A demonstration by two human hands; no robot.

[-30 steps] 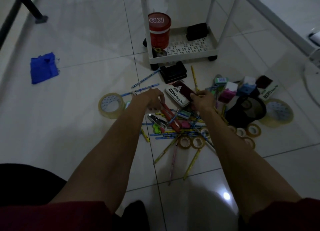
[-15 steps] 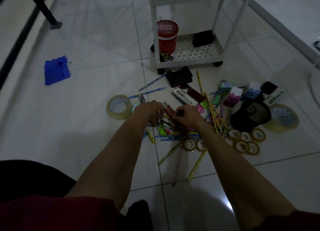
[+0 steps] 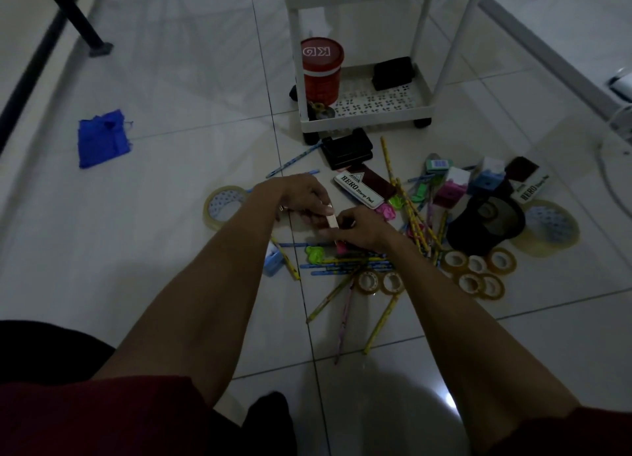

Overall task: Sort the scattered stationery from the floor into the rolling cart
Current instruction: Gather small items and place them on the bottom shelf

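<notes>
Head view: pale block (image 3: 331, 221), perhaps eraser, between left hand (image 3: 302, 195), right hand (image 3: 364, 231).

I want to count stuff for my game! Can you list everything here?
rolling cart: one, white, top middle
tub: one, red, cart's bottom shelf
box: one, black, same shelf
case: one, black, floor before the cart
HERO stamp pads: two, white and maroon, floor
big tape rolls: two, clear, pile's left and right ends
small tape rolls: about seven, yellowish, pile's near side
pencils: many, yellow, blue, pink, scattered
small blocks: several, pink, blue, behind cup
cup: one, black, on its side, right
cloth: one, blue, floor, left
left hand: one, pinching a small pale piece
right hand: one, holding the same piece
</notes>
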